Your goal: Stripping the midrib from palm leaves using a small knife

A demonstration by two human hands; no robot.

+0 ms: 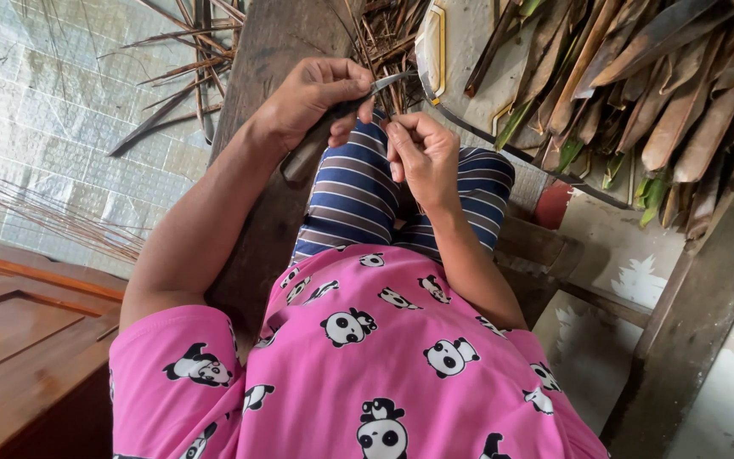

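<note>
Two hands work near the upper middle of the frame, above a lap in blue-and-white striped shorts (pixel 358 191). The left hand (pixel 312 98) is closed around the dark handle of one knife (pixel 346 115), whose curved grey blade runs toward the right and ends near the other hand. The right hand (pixel 422 153) has its fingers curled shut, its fingertips pinching a thin leaf rib (pixel 398 104) just below the blade tip; the rib is too slender to follow far. Blade and rib meet between the two hands, just above the knees.

One pink shirt with panda prints (pixel 367 365) fills the lower middle. One wide tray-like container (pixel 460 64) with a pale inside and a yellow line along its edge sits at the upper right; it holds a heap of long brown and green leaf strips (pixel 664 93), too many to count, spilling over toward the right edge. A loose scatter of thin dry sticks (pixel 184 64) lies on the tiled floor (pixel 36 110) at the upper left. One wooden door panel (pixel 19 331) shows at the lower left.
</note>
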